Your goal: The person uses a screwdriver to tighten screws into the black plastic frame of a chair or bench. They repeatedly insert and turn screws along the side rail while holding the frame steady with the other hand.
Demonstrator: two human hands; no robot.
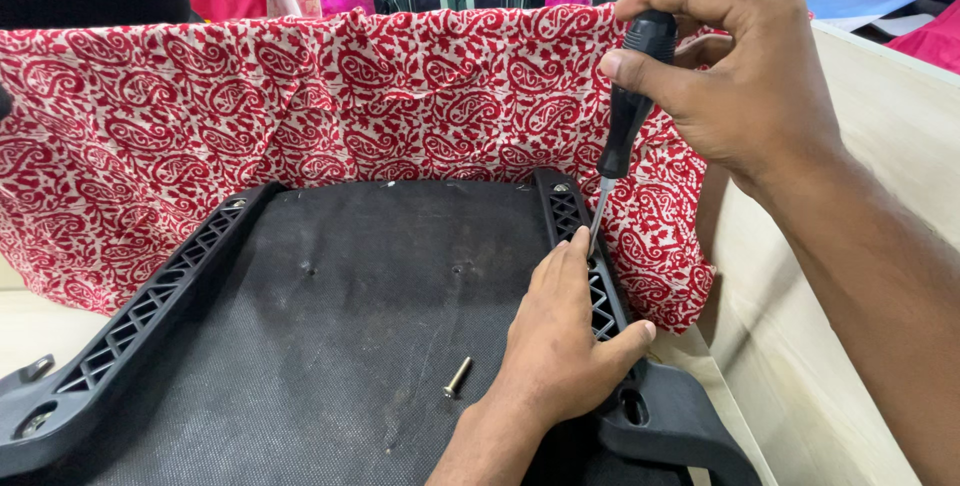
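Item: screwdriver (628, 106), black handle, slim metal shaft, held nearly upright with a slight lean; we see its tip down at the ribbed black plastic rail (585, 246) on the right side of the upturned seat base (330, 316).

Right hand (745, 81): raised above the rail, wrist bent, thumb and fingers closed around the top of the screwdriver handle; forearm enters from the lower right.

Left hand (565, 336): laid flat, palm down, on the rail and the dark fabric beside it, fingers together and pointing toward the screwdriver tip, thumb spread to the right. It pins the rail; it grasps nothing.

Nearby: one loose brass-coloured screw (457, 377) lying on the fabric just left of the left wrist.

Surroundings: matching rail (150, 316) on the left; red-and-white paisley cloth (300, 96) draped behind; pale wooden panel (890, 146) at right.
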